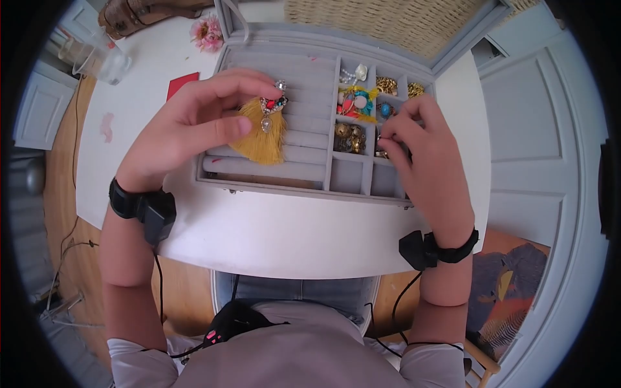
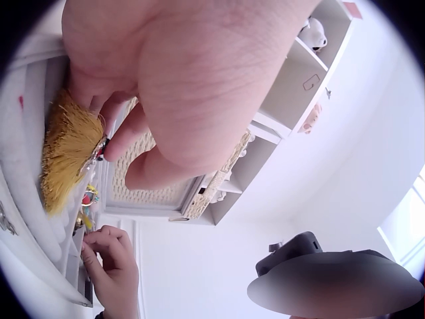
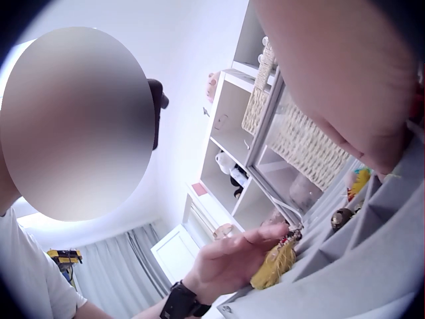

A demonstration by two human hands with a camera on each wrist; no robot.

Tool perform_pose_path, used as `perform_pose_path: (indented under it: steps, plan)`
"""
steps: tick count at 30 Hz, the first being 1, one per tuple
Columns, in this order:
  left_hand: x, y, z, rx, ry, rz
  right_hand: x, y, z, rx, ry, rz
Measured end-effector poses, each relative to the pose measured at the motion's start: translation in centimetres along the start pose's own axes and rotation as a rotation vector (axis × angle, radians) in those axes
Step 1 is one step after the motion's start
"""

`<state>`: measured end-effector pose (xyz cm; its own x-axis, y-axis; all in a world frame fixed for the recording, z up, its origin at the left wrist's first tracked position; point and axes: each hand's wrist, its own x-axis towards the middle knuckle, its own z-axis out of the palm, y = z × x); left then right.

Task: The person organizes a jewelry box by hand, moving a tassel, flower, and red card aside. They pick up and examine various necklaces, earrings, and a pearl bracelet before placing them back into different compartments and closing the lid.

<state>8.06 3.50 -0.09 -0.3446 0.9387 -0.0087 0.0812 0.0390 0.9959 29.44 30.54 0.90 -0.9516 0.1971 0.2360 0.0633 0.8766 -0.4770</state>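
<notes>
My left hand (image 1: 191,123) holds a yellow tassel earring (image 1: 266,132) over the left side of a grey jewelry box (image 1: 265,182). Red and clear stones top the earring, and its fringe fans out below the fingers. In the left wrist view the tassel (image 2: 66,149) hangs beside the padded ring rolls. My right hand (image 1: 424,145) is at the box's right compartments, thumb and index fingertips pinched together on a small dark piece of jewelry, mostly hidden by the fingers. Just below them a small metallic piece (image 1: 381,154) shows in the compartment.
Nearby compartments hold gold beads (image 1: 349,137), colorful earrings (image 1: 356,102), a white flower piece (image 1: 360,72) and gold chains (image 1: 387,85). The box's glass lid (image 1: 381,26) stands raised behind. A red card (image 1: 182,84), pink flowers (image 1: 207,33) and a clear cup (image 1: 111,66) are on the white table (image 1: 259,236).
</notes>
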Motion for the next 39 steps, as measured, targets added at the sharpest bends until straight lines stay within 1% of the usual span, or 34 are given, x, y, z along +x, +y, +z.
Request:
perform_pose_path:
  steps: [2, 3, 5, 6, 8, 9, 11, 12, 13, 14, 15, 16, 17, 18, 19, 20, 22, 24, 26, 28, 29, 31, 32, 33, 35, 36, 38, 39]
  plan:
    - [0.0, -0.1, 0.1, -0.021, 0.056, -0.011, 0.4, 0.0, -0.3, -0.171, 0.06, -0.131]
    - [0.0, -0.1, 0.1, -0.013, 0.056, -0.005, 0.3, 0.0, -0.6, -0.172, 0.069, -0.136]
    - [0.1, -0.4, 0.4, 0.007, 0.094, 0.066, -0.1, 0.3, -1.3, -0.049, -0.025, -0.079]
    - [0.1, -0.5, 0.6, 0.006, 0.102, 0.073, -0.1, 0.6, -1.5, -0.045, -0.02, -0.081]
    - [0.1, -0.5, 0.8, 0.033, 0.097, 0.072, -0.6, 1.1, -1.8, -0.033, -0.066, -0.145]
    - [0.0, -0.4, 1.0, 0.055, 0.093, 0.073, -0.7, 1.1, -1.9, -0.024, -0.065, -0.135]
    - [0.0, -0.4, 1.3, 0.074, 0.083, 0.087, -0.3, 1.2, -2.3, 0.01, -0.077, -0.002]
    - [0.0, -0.3, 1.5, 0.09, 0.082, 0.11, -0.4, 1.3, -2.3, 0.011, -0.07, -0.002]
    - [0.1, -0.2, 1.6, 0.097, 0.08, 0.115, -0.4, 1.3, -2.3, 0.011, -0.063, -0.049]
    - [0.1, -0.1, 1.6, 0.257, 0.086, 0.112, -0.2, 1.3, -2.4, 0.009, -0.053, -0.098]
    - [0.1, 0.1, 1.7, 0.417, 0.094, 0.108, -0.1, 1.2, -2.5, 0.007, -0.043, -0.1]
    - [0.2, 0.5, 2.2, 0.557, 0.158, 0.145, 0.0, 1.0, -2.5, -0.006, 0.02, -0.117]
    - [0.3, 0.4, 2.2, 0.566, 0.155, 0.15, 0.0, 0.9, -2.6, -0.017, 0.083, -0.133]
    - [0.4, 0.0, 2.1, 0.745, 0.193, 0.168, 0.2, 1.0, -2.8, -0.015, 0.094, -0.135]
    - [0.4, -0.2, 2.0, 0.925, 0.23, 0.182, 0.3, 1.0, -3.0, 0.002, 0.158, -0.144]
    - [0.4, 0.1, 2.0, 0.933, 0.228, 0.176, 0.4, 1.0, -3.0, 0.025, 0.216, -0.151]
    - [0.8, 0.5, 2.1, 0.779, 0.256, 0.144, 0.6, 1.4, -2.5, 0.063, 0.217, -0.172]
    - [1.0, -0.1, 2.0, 0.775, 0.238, 0.171, 0.3, 1.7, -2.2, 0.092, 0.232, -0.189]
    - [1.6, 0.2, 1.8, 0.783, 0.224, 0.209, 0.2, 1.8, -1.9, 0.119, 0.162, -0.124]
    - [2.2, 0.8, 1.8, 0.804, 0.164, 0.162, 0.4, 2.0, -1.7, 0.126, 0.173, -0.122]
    - [2.5, 1.1, 1.4, 0.807, 0.18, 0.158, 0.5, 2.1, -1.5, 0.131, 0.165, -0.12]
    - [4.1, 2.0, -0.2, 0.8, 0.014, 0.135, 0.6, 2.3, -1.4, 0.136, 0.174, -0.122]
    - [4.8, 2.1, -0.6, 0.684, 0.0, 0.072, 0.5, 2.3, -1.3, 0.143, 0.184, -0.106]
    - [5.5, 1.9, -0.9, 0.686, 0.01, 0.075, 0.6, 2.3, -1.3, 0.141, 0.184, -0.116]
    - [6.6, 1.8, -0.8, 0.536, 0.013, -0.042, 0.5, 2.3, -1.4, 0.141, 0.192, -0.147]
    - [6.7, 1.8, -0.5, 0.539, 0.019, -0.046, 0.5, 2.4, -1.6, 0.146, 0.191, -0.153]
    - [6.8, 2.6, 0.5, 0.708, 0.027, -0.03, 0.4, 2.2, -1.6, 0.143, 0.155, -0.113]
    - [6.7, 2.7, 1.1, 0.708, 0.022, -0.042, 0.2, 2.3, -1.4, 0.154, 0.151, -0.106]
